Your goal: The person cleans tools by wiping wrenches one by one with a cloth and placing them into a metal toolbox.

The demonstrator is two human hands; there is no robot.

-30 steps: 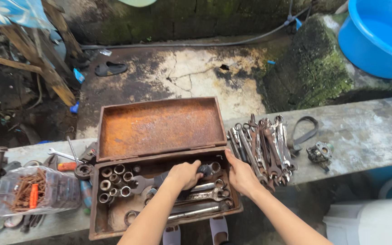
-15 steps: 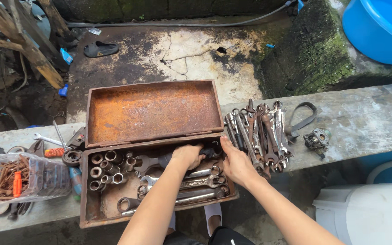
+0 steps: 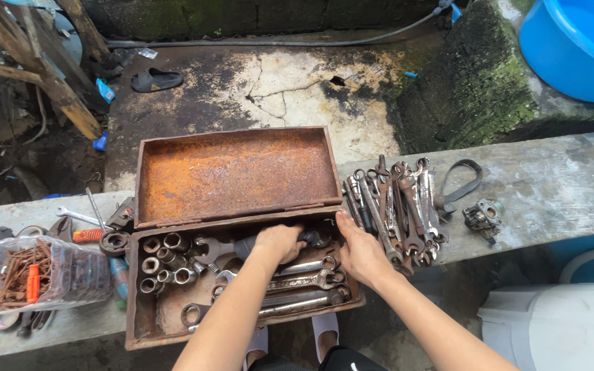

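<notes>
Two hands in the rusty toolbox (image 3: 173, 330), which sits lid-up at the near edge of the table (image 3: 558, 185), left of centre. Left hand (image 3: 278, 242) has its fingers clamped on a dark-handled tool (image 3: 311, 238) in the box's right half. Right hand (image 3: 359, 254) rests on the box's right wall, fingers flat and together, gripping nothing. Progress, by my read: a batch of wrenches (image 3: 397, 206) already lies out on the table just right of the box. Left inside: sockets (image 3: 163, 264) on the left, several long wrenches (image 3: 297, 282) along the front. Jar of rusty nails (image 3: 29, 271) toward the left edge.
</notes>
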